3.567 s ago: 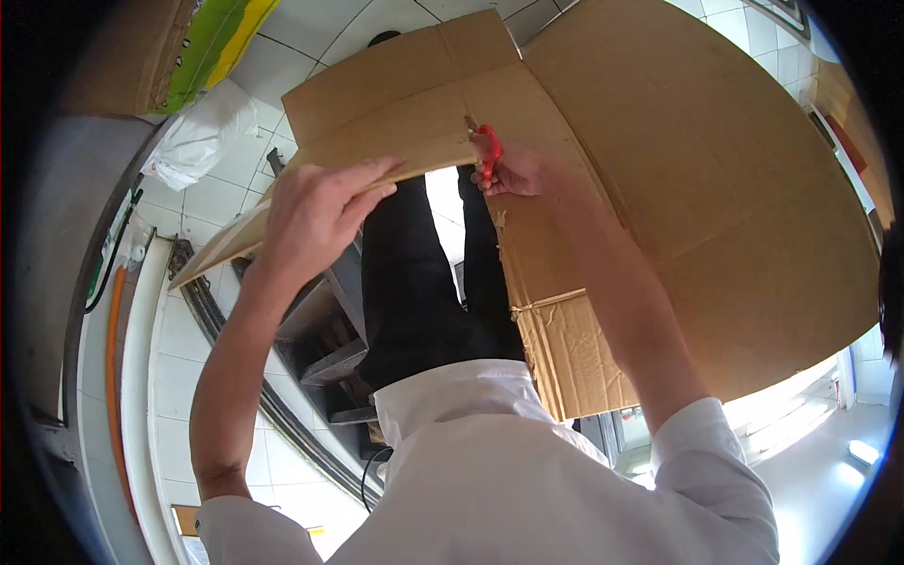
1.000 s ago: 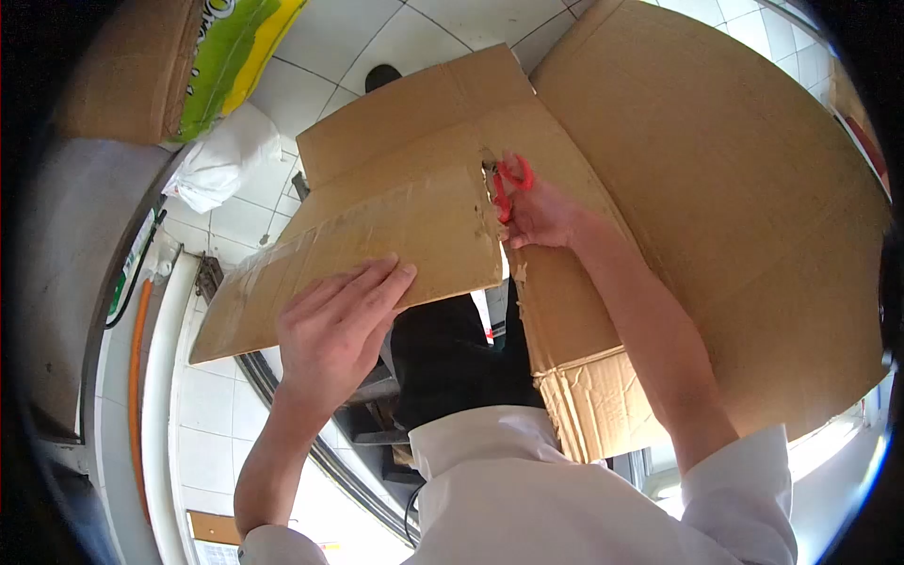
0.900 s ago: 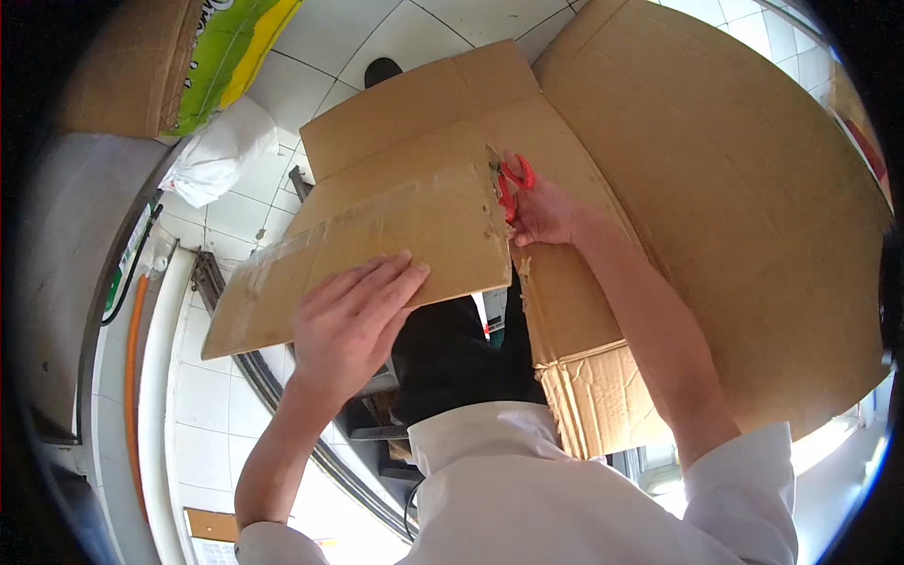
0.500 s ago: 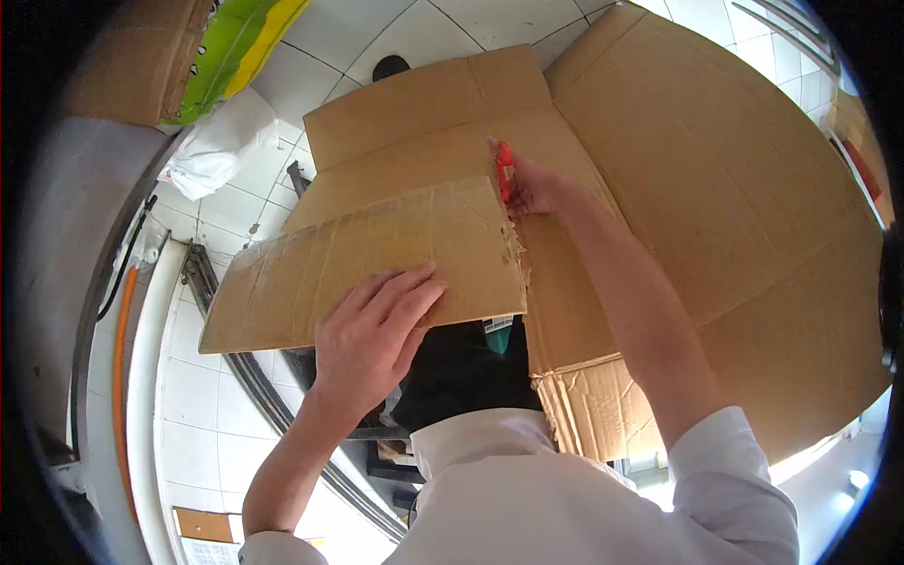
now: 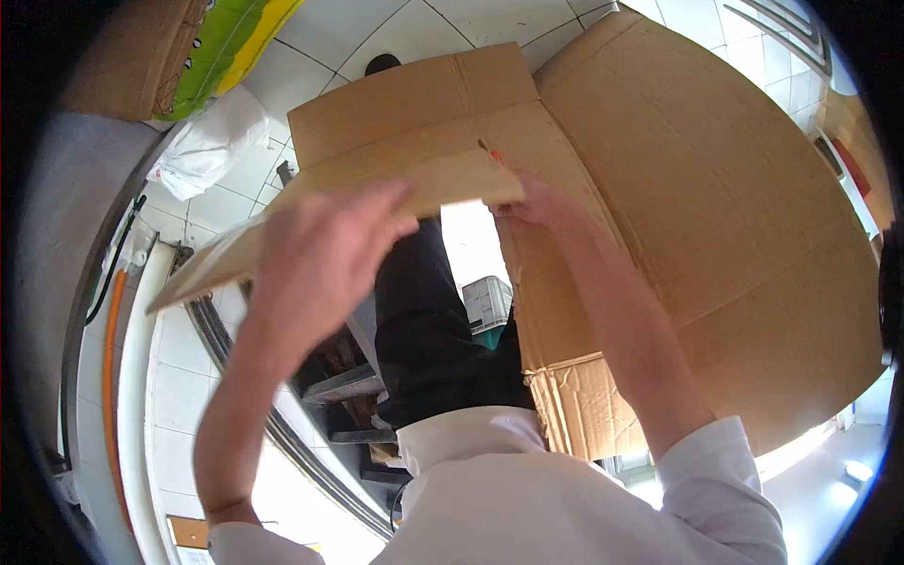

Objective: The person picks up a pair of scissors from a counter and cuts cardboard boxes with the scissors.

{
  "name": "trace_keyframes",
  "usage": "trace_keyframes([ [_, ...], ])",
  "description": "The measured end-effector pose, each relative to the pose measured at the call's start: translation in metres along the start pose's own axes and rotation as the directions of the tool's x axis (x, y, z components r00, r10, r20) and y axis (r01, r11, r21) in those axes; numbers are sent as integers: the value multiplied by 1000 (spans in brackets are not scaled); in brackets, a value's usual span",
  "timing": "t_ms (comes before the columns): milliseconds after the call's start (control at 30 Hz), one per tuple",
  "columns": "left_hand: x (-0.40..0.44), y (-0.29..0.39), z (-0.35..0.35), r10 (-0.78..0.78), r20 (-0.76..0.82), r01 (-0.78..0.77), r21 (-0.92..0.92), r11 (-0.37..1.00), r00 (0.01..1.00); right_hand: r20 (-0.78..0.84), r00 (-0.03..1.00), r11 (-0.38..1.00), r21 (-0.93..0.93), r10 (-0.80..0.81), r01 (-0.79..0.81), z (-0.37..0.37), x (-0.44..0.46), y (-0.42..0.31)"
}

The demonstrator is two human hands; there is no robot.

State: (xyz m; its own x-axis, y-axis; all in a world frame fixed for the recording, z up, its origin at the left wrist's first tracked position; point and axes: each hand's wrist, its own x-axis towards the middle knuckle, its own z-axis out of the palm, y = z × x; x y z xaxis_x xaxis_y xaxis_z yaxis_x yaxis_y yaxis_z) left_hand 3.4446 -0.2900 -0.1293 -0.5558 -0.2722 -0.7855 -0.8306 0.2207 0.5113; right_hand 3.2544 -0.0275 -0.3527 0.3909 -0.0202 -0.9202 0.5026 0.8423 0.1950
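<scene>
A large unfolded cardboard sheet (image 5: 716, 207) spreads across the view, creased into panels. Its cut flap (image 5: 452, 179) is lifted and tilted over my dark-trousered legs, with the near edge raised. My left hand (image 5: 330, 245), blurred by motion, grips the flap at that near edge. At the flap's ragged right edge, my right hand (image 5: 535, 200) is closed around red-handled scissors (image 5: 496, 156). Only a bit of red and the blade area show; the flap hides the rest. A torn edge runs down the cardboard below my right hand.
A white plastic bag (image 5: 212, 141) and a green-yellow package (image 5: 221, 56) lie at the upper left, beside a brown box (image 5: 122, 56). An orange hose (image 5: 115, 395) runs down the left. A grey crate (image 5: 487, 301) shows between my legs; dark metal shelving (image 5: 344, 384) stands left of them.
The flap, which lay lower and flatter, has swung up and away from my body. My left hand has risen leftward with it. The scissors are now mostly hidden by the flap.
</scene>
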Motion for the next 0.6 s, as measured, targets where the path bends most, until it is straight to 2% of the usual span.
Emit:
trace_keyframes([
  [33,11,2,-14,-120,73,118,34,992,990,0,1000,1000,5,1,-1,0,0,3],
  [100,25,-30,-22,-19,-116,3,-133,991,993,-53,995,973,-220,-83,70,4,1,9],
  [133,34,-39,-29,-21,-113,5,-135,991,993,-54,995,973,-220,-79,66,6,1,11],
  [200,47,-46,-48,47,-221,-88,-178,980,974,-115,993,951,-310,-21,-16,10,3,10],
  [233,48,-44,-52,51,-224,-92,-173,981,973,-114,993,951,-309,-27,-9,10,4,5],
  [300,46,-38,-52,34,-154,-48,-87,995,988,23,999,992,-116,-36,38,3,1,3],
  [333,40,-35,-46,39,-152,-53,-86,995,988,20,999,993,-113,-39,41,6,-5,0],
  [400,22,-28,-26,54,-276,-99,-153,983,960,-44,999,1000,-2,8,-8,22,-21,-14],
  [433,14,-24,-19,59,-270,-103,-151,983,961,-46,999,1000,6,8,-7,30,-28,-18],
  [500,2,-19,-8,-58,-236,1,-236,972,970,-118,991,998,14,61,-60,41,-39,-27],
  [533,-3,-17,-6,-51,-241,-7,-236,972,969,-123,991,999,13,54,-53,37,-38,-28],
  [600,-12,-12,0,29,-267,-60,-109,992,963,7,981,981,-17,195,-195,30,-32,-28],
])
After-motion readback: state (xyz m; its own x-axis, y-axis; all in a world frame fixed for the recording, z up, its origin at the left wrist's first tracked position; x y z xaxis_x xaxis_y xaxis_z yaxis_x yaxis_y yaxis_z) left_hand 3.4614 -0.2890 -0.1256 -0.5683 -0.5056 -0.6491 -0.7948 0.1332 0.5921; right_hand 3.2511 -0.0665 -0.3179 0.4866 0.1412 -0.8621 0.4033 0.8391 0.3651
